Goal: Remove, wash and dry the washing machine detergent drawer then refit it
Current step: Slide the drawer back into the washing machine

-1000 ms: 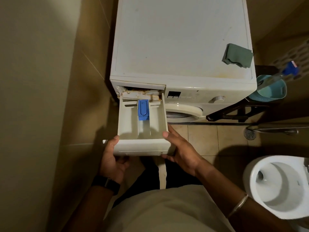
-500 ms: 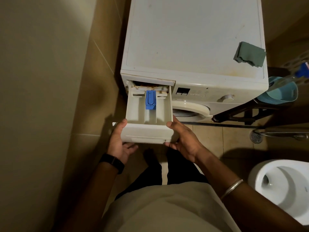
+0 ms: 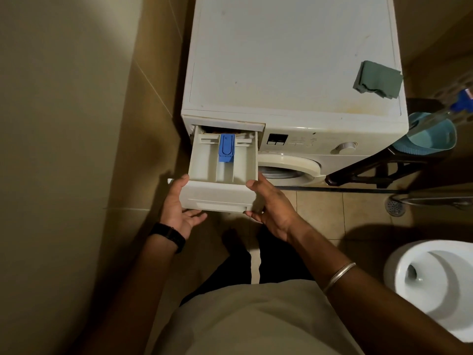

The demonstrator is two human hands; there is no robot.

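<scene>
The detergent drawer (image 3: pixel 222 172) stands pulled most of the way out of the washing machine (image 3: pixel 289 73), at the machine's upper left corner, its rear end with the blue siphon cap (image 3: pixel 226 148) just at the mouth of the slot. The left hand (image 3: pixel 179 208) cups the drawer's left front corner, thumb on the top edge and fingers spread loosely beneath the front panel. The right hand (image 3: pixel 271 208) holds the right front corner the same way — thumb on the rim, fingers curled under.

It looks like a light, stiff moulded-plastic tray, hollow and easily carried, though thin at the partition walls and likely slick with detergent residue or damp. The broad front panel and the two side rails near it are the sound places to grip; the blue cap is probably a loose insert and a poor handle. A two-handed hold at the front corners, as here, should keep it level and stop it twisting in the guides.

Compared with a second ago, less of the drawer shows outside the machine — the cap sits closer to the slot — so it has slid inward a little, which suggests refitting. Both hands keep their corners, and the green cloth (image 3: pixel 377 79) stays on the machine's top at the right.
</scene>
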